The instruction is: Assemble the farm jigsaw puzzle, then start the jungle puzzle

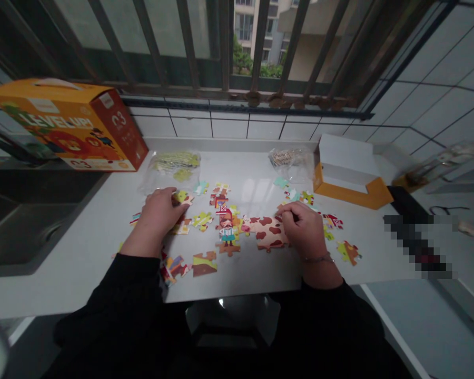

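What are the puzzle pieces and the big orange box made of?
The puzzle pieces look like flat printed cardboard, stiff and matte. The orange box looks like glossy printed cardboard, with folded edges and a soft sheen.

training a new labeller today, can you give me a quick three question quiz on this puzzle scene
1. True or false: the orange puzzle box stands at the far left of the counter.
2. Which hand rests beside the cow piece? A) left hand B) right hand
3. Fill in: the white and orange tray lies to the ____ of the clear bag of pieces.

Key
1. True.
2. B: the right hand lies at the cow piece's right edge, while the left hand rests on loose pieces further left.
3. Right.
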Motion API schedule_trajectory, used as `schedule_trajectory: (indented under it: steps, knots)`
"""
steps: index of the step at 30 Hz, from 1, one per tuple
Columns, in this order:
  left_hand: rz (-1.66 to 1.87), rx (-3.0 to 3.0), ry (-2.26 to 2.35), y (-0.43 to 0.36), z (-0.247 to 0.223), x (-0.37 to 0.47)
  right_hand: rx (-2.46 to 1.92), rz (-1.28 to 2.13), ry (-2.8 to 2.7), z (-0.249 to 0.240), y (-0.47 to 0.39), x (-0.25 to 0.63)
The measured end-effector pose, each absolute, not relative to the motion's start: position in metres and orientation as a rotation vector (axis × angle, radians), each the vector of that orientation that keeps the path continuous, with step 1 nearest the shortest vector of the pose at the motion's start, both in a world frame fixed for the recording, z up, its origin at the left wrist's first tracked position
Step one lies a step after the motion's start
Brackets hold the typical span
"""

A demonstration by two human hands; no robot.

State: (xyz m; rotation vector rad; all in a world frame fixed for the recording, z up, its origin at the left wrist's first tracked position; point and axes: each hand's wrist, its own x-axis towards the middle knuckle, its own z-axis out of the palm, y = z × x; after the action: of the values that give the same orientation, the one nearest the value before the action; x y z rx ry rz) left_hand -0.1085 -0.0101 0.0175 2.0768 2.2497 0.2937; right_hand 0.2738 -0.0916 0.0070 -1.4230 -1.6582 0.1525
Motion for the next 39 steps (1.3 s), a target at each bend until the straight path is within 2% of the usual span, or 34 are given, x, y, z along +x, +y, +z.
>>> schedule_trajectory:
  steps: [9, 14, 18, 23, 27, 33, 39]
  knots:
    - [0.705, 2.004, 2.021, -0.03, 0.033, -0.111, -1.338, 0.215, -1.702, 0.008, -0.091, 0.271]
    - [0.944, 1.668, 1.635, -0.07, 0.048, -0.061, -1.179, 0.277, -1.807, 0.014, -0.093, 0.265]
    - [1.142, 1.344, 1.36, -0.101, 0.036, -0.008, -1.015, 0.389, -1.936, 0.015, -0.094, 0.26]
    - [1.057, 1.28, 1.161, -0.109, 0.01, 0.02, -0.9, 0.443, -2.041, 0.009, -0.095, 0.254]
    - [1.01, 1.356, 1.155, -0.109, 0.006, 0.016, -0.916, 0.416, -2.064, 0.003, -0.093, 0.252]
    - [0.954, 2.121, 1.409, -0.109, 0.014, -0.012, -0.918, 0.453, -2.131, -0.008, -0.088, 0.259]
    - [0.749, 2.49, 1.162, -0.1, 0.002, -0.026, -0.874, 0.52, -2.294, -0.002, -0.088, 0.26]
